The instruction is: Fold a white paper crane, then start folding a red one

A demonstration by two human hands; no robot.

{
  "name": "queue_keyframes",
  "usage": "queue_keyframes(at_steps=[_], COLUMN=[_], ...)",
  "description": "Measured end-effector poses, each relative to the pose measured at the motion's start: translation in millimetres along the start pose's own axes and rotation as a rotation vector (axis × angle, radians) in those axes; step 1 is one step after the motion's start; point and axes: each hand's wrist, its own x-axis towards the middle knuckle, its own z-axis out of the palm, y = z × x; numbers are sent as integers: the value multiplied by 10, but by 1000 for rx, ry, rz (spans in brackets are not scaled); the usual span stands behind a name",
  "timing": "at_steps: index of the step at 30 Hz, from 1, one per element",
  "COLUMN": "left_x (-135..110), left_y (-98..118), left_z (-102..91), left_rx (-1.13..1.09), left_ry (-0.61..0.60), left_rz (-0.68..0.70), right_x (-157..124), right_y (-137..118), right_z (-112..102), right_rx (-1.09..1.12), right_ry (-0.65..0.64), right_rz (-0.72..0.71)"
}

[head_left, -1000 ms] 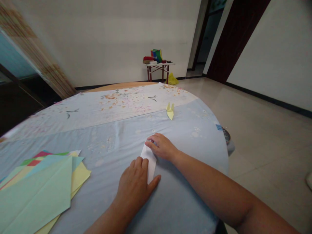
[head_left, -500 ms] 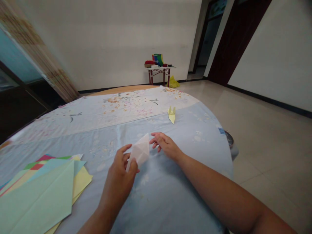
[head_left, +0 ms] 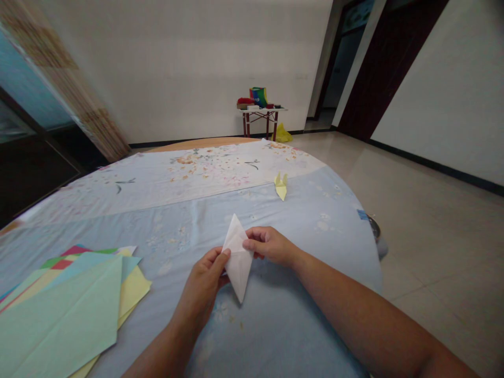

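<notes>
A white sheet of paper folded into a long diamond (head_left: 238, 262) is held above the cloth, one point up and the other down. My left hand (head_left: 208, 275) pinches its left corner, thumb on the front face. On the right side, my right hand (head_left: 271, 245) grips the opposite corner, with its thumb also on the front. The fingers behind the paper are partly hidden. Farther off on the table lies a small pale-yellow folded paper figure (head_left: 281, 188) with two upright points.
A stack of coloured paper (head_left: 79, 310) lies at the left, a pale green sheet on top. The round table wears a blue and white flowered cloth (head_left: 189, 199). Against the far wall stands a small table (head_left: 263, 111) with a colourful bag and boxes.
My right hand has come in and taken hold of the white paper's right corner. The paper has turned more upright and now faces me, still in my left hand.
</notes>
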Motion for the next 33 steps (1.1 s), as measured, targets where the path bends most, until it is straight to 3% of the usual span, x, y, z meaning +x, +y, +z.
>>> queue_keyframes(at_steps=[5,7,12,17,22,26,33], left_x=[47,57,59,57,79,112,120], left_y=[-67,-82,-123,-169,-161,-149,-133], left_z=[23,31,9,-25,-30,-44,-31], left_rx=[-105,-132,-125,-68,-10,-29,-113], left_ry=[64,85,47,68,62,85,90], left_rz=[-36,-28,15,22,30,53,29], right_x=[-43,-74,-112,-119,-133,-146,-143], right_y=[-34,-75,-144,-143,-144,-171,-167], right_z=[96,153,262,294,302,298,268], right_rx=[-296,-465,-751,-834,-847,-911,-954], right_ry=[306,366,311,268,375,429,259], right_rz=[-141,-152,-94,-110,-164,-289,-275])
